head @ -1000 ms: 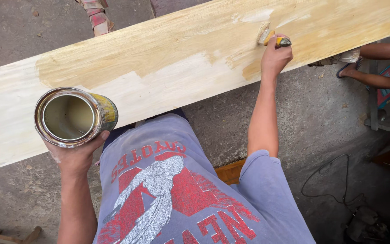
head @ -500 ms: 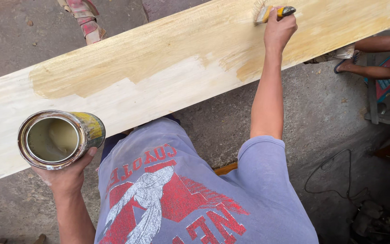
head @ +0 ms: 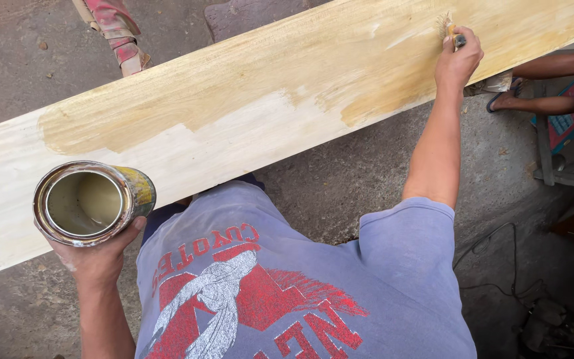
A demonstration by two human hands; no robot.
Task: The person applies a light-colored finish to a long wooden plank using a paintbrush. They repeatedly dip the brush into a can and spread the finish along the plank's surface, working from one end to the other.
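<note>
Concrete floor (head: 380, 173) lying under long wooden plank (head: 247, 113). Right hand (head: 458, 58) clenching paintbrush (head: 448, 28) at plank's far end; left hand (head: 97, 256) cupping open tin can (head: 88, 201) near plank's bare end. Brushing along grain likely giving even coat.

The person wears a grey-blue short-sleeved T-shirt (head: 380, 292) printed with a red-and-white graphic (head: 234, 299) and red lettering; both forearms are bare, the right sleeve (head: 410, 229) ending toward two o'clock.

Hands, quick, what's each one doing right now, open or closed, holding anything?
Left hand: closed under an open tin can, holding it up.
Right hand: closed on a paintbrush, bristles on the wooden plank.
</note>
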